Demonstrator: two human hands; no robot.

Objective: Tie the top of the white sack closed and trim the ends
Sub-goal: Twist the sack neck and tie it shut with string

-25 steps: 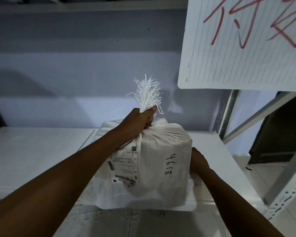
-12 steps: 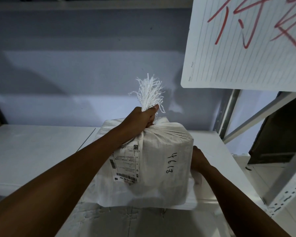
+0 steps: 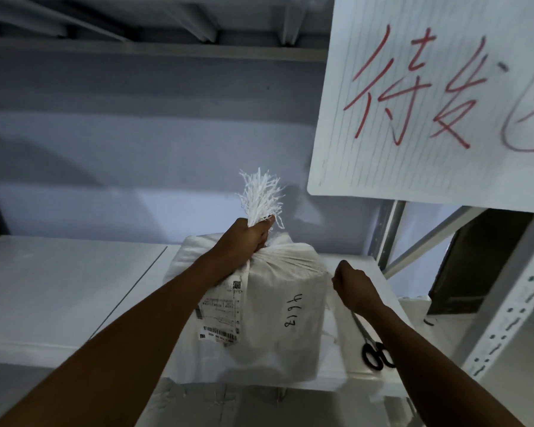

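Note:
The white woven sack point(image 3: 278, 318) stands on the white shelf point(image 3: 59, 288), with a shipping label point(image 3: 219, 315) and the handwritten number 4613 on its front. My left hand point(image 3: 247, 238) is clenched around the gathered neck, and the frayed white top point(image 3: 261, 195) sticks up above the fist. My right hand point(image 3: 352, 288) is a closed fist just right of the sack's upper corner. It seems to pinch a thin white string point(image 3: 335, 309) that hangs down along the sack's side. Black-handled scissors point(image 3: 375, 355) lie on the shelf, partly under my right forearm.
A lined paper sign point(image 3: 429, 103) with red writing hangs at the upper right. A perforated metal rack upright point(image 3: 506, 303) and a diagonal brace stand on the right. A taped carton point(image 3: 228, 405) sits below the shelf's front edge. A wall closes off the back.
My right hand came out from behind the sack's right side and rose to its upper corner, now fisted. The scissors have come into view. My left hand still holds the neck.

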